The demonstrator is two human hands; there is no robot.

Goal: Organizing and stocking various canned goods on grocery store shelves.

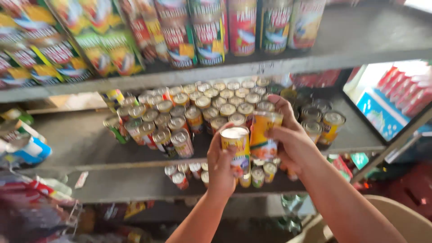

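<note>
- Grey store shelving filled the view in front of you, three tiers deep, with the middle shelf carrying a crowd of small upright cans and the top shelf holding taller red-labelled cans and stacked flat tins at the far left.
- Your left hand was wrapped around a yellow-labelled can, fingers curled close around its lower body, holding it upright with its silver lid facing up.
- Your right hand gripped a second can with an orange label, thumb on the near side and fingers closed over the far side and top rim; it too stood roughly upright, tipped a little to the left.
- Both cans sat side by side, touching or almost touching, the left one slightly nearer and lower, the right one higher and farther.
- Their long axes ran vertical, matching the cans on the middle shelf.
- Shelf stock lay just beyond your fingers: the nearest standing cans were directly behind and to the left of the two you held, and a short row with gold lids stood just right of your right hand.
- Your right hand was the nearer one to that middle shelf; a few more small cans stood on the lower shelf beneath both hands.
</note>
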